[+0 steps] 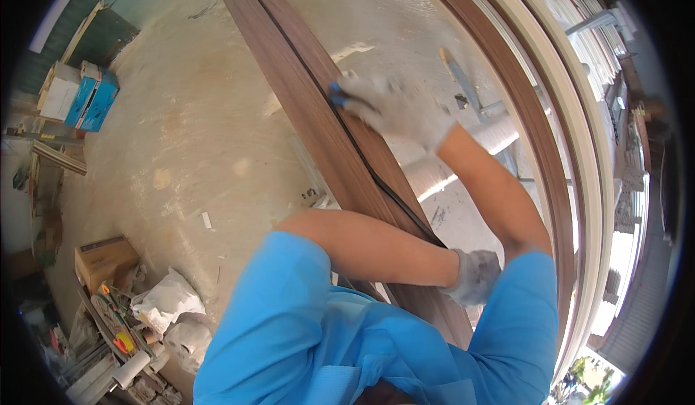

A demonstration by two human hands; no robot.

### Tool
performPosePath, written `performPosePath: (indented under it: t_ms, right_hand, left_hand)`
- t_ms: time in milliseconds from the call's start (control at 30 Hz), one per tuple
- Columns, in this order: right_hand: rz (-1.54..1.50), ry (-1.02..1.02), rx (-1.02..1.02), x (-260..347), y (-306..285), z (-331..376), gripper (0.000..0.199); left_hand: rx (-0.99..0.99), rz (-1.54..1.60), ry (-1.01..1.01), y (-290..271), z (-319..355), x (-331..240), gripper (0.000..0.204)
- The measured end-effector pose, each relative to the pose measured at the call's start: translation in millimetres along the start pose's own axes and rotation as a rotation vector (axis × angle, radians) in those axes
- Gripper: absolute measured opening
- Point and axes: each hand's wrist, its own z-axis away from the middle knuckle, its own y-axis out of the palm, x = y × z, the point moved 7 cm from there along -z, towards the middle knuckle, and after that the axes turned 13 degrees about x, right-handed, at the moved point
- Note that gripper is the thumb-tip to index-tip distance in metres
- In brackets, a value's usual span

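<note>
A long brown wood-grain profile (289,72) runs from the far top down toward my body. Along its groove lies a thin black strip (387,188), looking like rubber, which rises loose near my left forearm. In a grey-white glove, my right hand (402,108) is over the profile, closed around a small blue-ended tool (335,94) at the strip; motion blurs it. My left arm crosses the profile, and my left hand (474,276), in a grey glove, is closed where the strip leads under it. Its fingers are mostly hidden.
More long brown and cream profiles (517,86) curve along the right. Behind the work, a pale tube-like support (499,133) shows. On the left stand blue and white boxes (93,97), a cardboard box (107,260), a white bag (166,300) and assorted tools.
</note>
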Motion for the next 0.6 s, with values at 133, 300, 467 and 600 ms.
performPosePath:
  t_ms: [133,300,467,600]
  right_hand:
    - [0.06,0.1,0.234,31,9,114,0.039]
    - [-0.081,0.083,0.288,44,1,230,0.036]
    - [-0.193,0.343,-0.136,17,-41,341,0.037]
    - [-0.281,0.455,-0.236,23,-63,432,0.04]
  left_hand:
    - [-0.198,-0.952,0.074,23,-16,-6,0.01]
    - [-0.383,-1.602,-0.114,62,-45,6,0.021]
    - [-0.596,-1.471,0.087,92,-67,-50,0.015]
    - [-0.489,-1.431,0.061,143,-119,-76,0.014]
